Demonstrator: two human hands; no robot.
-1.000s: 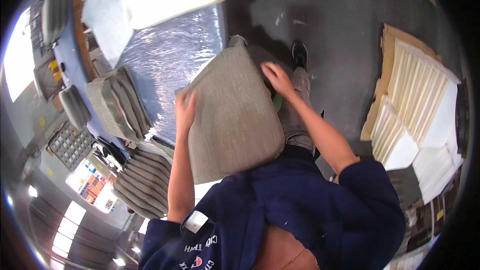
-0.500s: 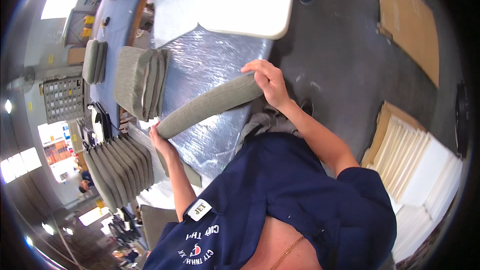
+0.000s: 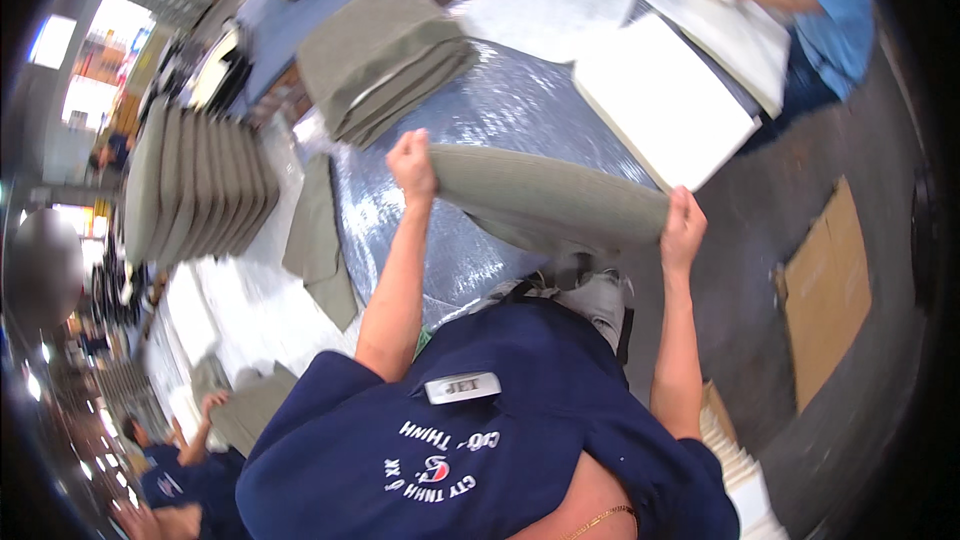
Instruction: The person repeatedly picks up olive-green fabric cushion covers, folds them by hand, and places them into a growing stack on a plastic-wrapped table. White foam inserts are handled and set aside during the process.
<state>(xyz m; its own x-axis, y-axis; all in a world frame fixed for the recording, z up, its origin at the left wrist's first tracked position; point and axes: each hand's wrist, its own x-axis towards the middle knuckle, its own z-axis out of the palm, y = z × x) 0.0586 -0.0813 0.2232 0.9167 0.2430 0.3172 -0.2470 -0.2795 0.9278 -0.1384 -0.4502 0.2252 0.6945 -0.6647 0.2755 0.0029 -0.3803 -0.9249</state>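
Head view, far left: a row of grey-green cushions [image 3: 195, 190] stands on edge, packed side by side, at the left end of the table [image 3: 540, 105].
Flat cover: a limp grey-green fabric piece [image 3: 322, 240] lies just right of that row, on a pale sheet.
Lower left: another person's raised hand [image 3: 212, 402] shows near more grey-green fabric – well apart from the work in the middle.
Stack: folded grey-green covers [image 3: 385, 55] are piled on the table, up and left of the raised fist.
Table surface: wrapped in shiny, crinkled clear film over blue.
Left hand [image 3: 412, 165]: closed in a fist, clamped on the left end of the long grey-green cushion [image 3: 545, 202].
Long cushion: held up off the table between both hands, seen edge-on, its length running left to right and dipping slightly toward the right – it hangs over the table's near edge.
Right hand [image 3: 684, 230]: fingers wrapped round the cushion's right end, gripping it.
Foam slabs: white foam blocks [image 3: 662, 100] lie on the table's right part, beyond the cushion.
Upper right: a person in a light blue shirt [image 3: 830, 10] handles one of the white slabs.
Floor, right: a flat brown cardboard sheet [image 3: 828, 290] lies on the dark floor.
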